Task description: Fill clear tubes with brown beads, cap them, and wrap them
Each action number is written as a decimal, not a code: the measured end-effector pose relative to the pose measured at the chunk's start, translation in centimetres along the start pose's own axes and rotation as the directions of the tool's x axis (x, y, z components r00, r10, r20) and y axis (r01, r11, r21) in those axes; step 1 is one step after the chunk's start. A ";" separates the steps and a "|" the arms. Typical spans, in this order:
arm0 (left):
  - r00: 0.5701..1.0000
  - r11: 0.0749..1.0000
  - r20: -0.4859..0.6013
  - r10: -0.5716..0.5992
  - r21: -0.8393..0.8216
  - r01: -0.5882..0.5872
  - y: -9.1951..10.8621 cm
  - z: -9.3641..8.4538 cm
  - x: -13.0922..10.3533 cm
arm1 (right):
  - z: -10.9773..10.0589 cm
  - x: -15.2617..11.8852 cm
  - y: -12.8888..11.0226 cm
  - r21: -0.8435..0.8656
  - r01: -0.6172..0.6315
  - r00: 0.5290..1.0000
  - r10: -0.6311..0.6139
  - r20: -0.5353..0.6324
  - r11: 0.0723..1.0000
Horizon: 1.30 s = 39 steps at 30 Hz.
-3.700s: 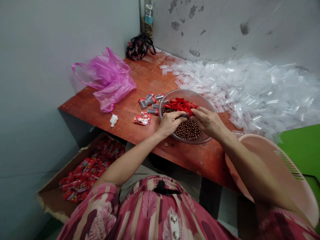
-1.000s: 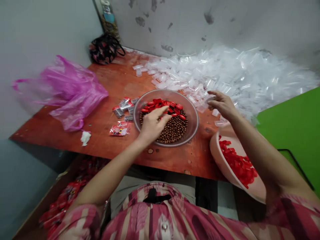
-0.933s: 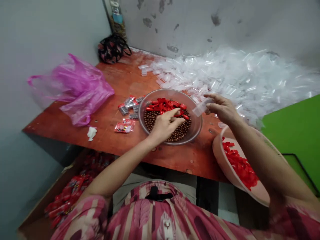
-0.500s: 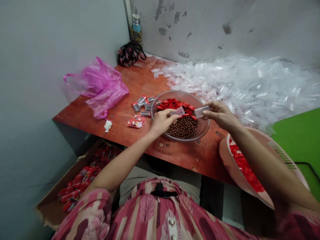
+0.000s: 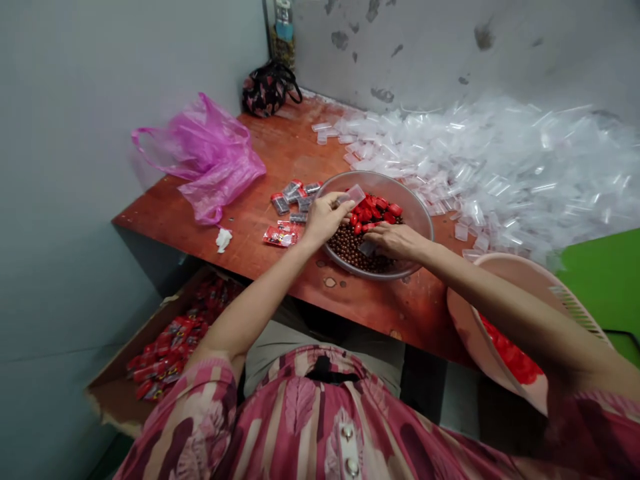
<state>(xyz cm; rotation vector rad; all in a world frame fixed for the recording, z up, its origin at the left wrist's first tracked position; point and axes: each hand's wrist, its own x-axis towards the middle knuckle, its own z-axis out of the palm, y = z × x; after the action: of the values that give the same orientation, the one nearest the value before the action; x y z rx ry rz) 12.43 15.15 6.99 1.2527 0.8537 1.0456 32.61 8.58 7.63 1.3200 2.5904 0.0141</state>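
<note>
A grey bowl point(image 5: 425, 227) holds brown beads point(image 5: 353, 248) with red caps point(image 5: 373, 208) heaped at the back. Over its left side, my left hand point(image 5: 326, 217) pinches a clear plastic case point(image 5: 356, 195). My right hand point(image 5: 394, 241) reaches down into the bowl, closed on a second clear case point(image 5: 367, 249), which lies low against the beads and is partly hidden by the fingers. Left of the bowl are several filled cases with red caps point(image 5: 281, 203) and red printed packets point(image 5: 281, 235).
Many clear cases point(image 5: 500, 167) are piled at the back right. A pink basket point(image 5: 463, 303) with red pieces stands at the right edge. At the left lie a pink bag point(image 5: 215, 153) and white tissue point(image 5: 223, 239). A carton point(image 5: 117, 400) of red packets sits below.
My right hand has moved down and left, bringing its clear case into the beads. My left hand still holds its case above the bowl. The view has shifted slightly.
</note>
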 end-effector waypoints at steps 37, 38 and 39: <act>0.975 0.900 0.112 0.193 0.377 -0.221 0.4 -0.2 -1.3 | -2.3 0.9 -2.2 0.996 -0.044 0.946 0.318 0.065 -0.072; 0.971 0.898 0.169 0.171 0.380 -0.224 0.5 -0.2 -1.6 | -2.4 0.8 -2.2 0.997 -0.027 0.945 0.323 0.050 -0.077; 0.962 0.895 0.223 0.156 0.380 -0.233 0.5 -0.1 -1.9 | -2.5 0.7 -2.3 0.997 -0.004 0.944 0.327 0.028 -0.072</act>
<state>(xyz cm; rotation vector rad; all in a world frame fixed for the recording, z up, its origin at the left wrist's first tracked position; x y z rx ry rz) 11.65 13.40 7.41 1.7901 0.8340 0.9134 29.87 7.98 9.67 2.0354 2.2789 -2.3412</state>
